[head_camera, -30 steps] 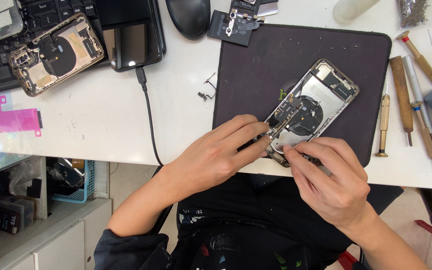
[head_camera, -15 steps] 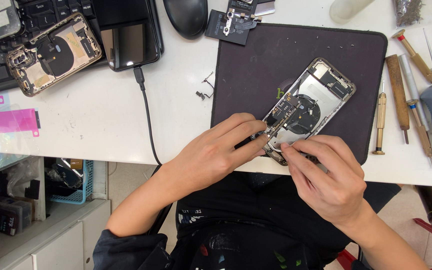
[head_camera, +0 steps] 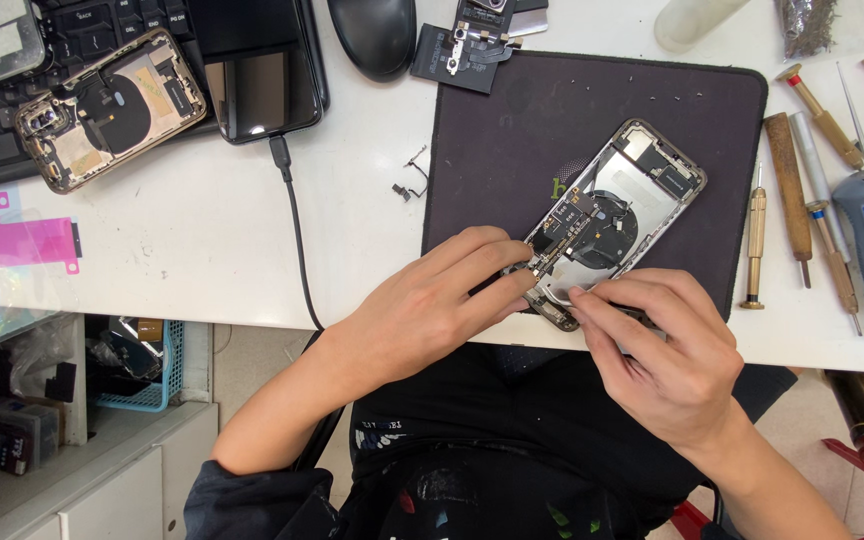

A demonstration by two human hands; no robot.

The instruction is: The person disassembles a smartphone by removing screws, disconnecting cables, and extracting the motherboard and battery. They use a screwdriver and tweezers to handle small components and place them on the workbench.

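Centre frame, an opened phone lies tilted on a dark mat. The left hand presses its lower end, fingers together; the right hand pinches tweezers there.

Left hand steadying opened phone on dark mat; right hand at its lower end

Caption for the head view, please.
Both hands, left hand and right hand, work at the lower end of an opened phone on a dark mat.
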